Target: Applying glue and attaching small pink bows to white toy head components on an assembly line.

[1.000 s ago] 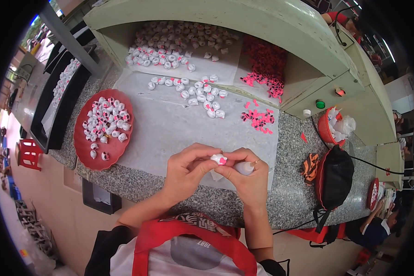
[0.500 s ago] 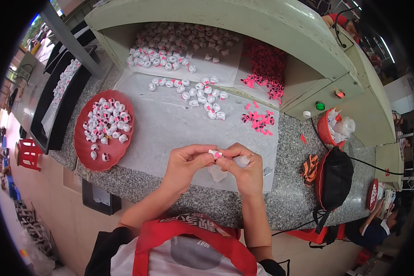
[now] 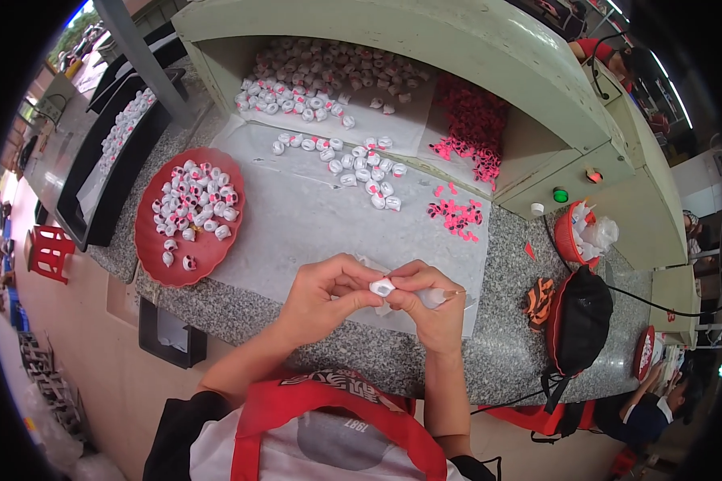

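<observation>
My left hand [image 3: 326, 290] pinches one side of a small, rounded white plastic piece [image 3: 383, 287]. Its other side is gripped by my right hand [image 3: 431, 313], which also keeps a small translucent bottle with a thin tip [image 3: 435, 297] tucked in it. A crumpled whitish sheet or cloth lies beneath the fingers, partly hidden. Similar white pieces with pink parts [image 3: 375, 170] stand in a loose group on the paper-covered worktop [image 3: 289, 208]. Right of them is a small heap of flat pink-and-black pieces [image 3: 457, 216].
A red scalloped tray [image 3: 156, 260] of finished-looking white pieces sits at left. The green-grey shelf [image 3: 425, 32] holds more white and pink pieces. At right are a red basket [image 3: 567, 232], an orange-black cloth [image 3: 540, 298] and a black bag [image 3: 583, 321]. Another person sits far right.
The white piece has been turned between my fingers; its pink side no longer shows and a plain white face does. The whole view has shifted slightly.
</observation>
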The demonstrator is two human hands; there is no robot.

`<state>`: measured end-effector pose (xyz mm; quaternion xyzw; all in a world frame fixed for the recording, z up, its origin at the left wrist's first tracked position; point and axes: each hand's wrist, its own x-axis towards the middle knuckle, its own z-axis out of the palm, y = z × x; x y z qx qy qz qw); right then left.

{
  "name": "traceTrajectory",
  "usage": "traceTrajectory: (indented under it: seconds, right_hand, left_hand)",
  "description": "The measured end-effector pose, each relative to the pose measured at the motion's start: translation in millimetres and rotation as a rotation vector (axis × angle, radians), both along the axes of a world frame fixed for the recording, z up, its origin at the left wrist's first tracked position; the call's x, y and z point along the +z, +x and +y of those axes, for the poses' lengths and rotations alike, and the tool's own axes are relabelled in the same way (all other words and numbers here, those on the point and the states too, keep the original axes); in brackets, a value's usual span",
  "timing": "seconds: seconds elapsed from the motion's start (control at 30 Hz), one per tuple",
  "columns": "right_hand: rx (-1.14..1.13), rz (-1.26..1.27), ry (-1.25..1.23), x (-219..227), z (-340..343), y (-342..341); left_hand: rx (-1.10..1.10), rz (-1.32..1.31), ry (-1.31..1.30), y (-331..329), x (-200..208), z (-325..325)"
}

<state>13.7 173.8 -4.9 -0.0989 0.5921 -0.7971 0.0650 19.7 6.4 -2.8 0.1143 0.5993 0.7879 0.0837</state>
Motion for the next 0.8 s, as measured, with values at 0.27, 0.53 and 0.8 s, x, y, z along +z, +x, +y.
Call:
traceTrajectory:
  seconds: [0.27,0.53,0.8]
  right_hand:
    - [0.025,-0.127,-0.048,-11,-36,-4]
    - [-0.088,-0.237,0.303,-23,-51,-11]
    - [-0.126,-0.094,0.207,-18,-32,11]
  left_hand:
    - [0.062,-0.169,0.063,4,-7,-28]
    - [0.940,0.304,-1.164,-38,-17,-129]
    - [0.837,0.088,-1.539,-178,-62,-106]
